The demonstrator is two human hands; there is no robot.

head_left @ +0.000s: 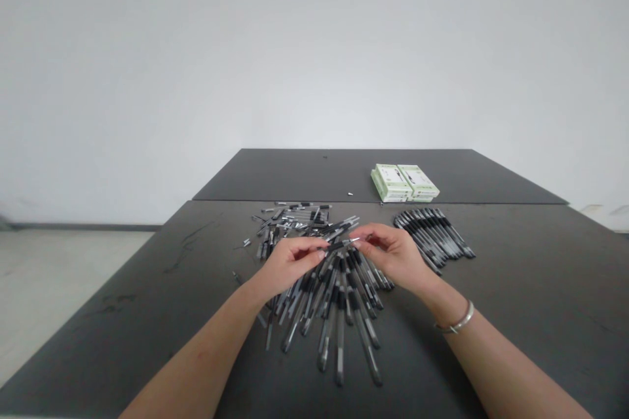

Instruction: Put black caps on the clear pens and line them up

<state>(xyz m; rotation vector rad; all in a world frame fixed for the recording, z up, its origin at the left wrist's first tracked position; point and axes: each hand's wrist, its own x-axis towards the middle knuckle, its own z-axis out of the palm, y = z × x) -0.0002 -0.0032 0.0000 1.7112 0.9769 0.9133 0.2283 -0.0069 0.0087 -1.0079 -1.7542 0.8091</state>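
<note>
Above a heap of pens, my left hand (296, 258) pinches the barrel of a pen (339, 245) by its black grip. The pen lies nearly level and points right. At its silvery tip, my right hand (388, 254) has thumb and index finger closed; whether a small tip part sits in them is too small to tell. Right below both hands, clear pens (339, 314) with black grips fan out toward me. Looser pen parts (299, 216) lie jumbled behind my left hand, partly hidden by it.
A neat row of capped-looking pens (437, 236) lies to the right. Green and white boxes (405, 182) are stacked on the far dark table (295, 173). One small part (350, 194) lies near the seam between the tables. A white wall (314, 46) stands behind.
</note>
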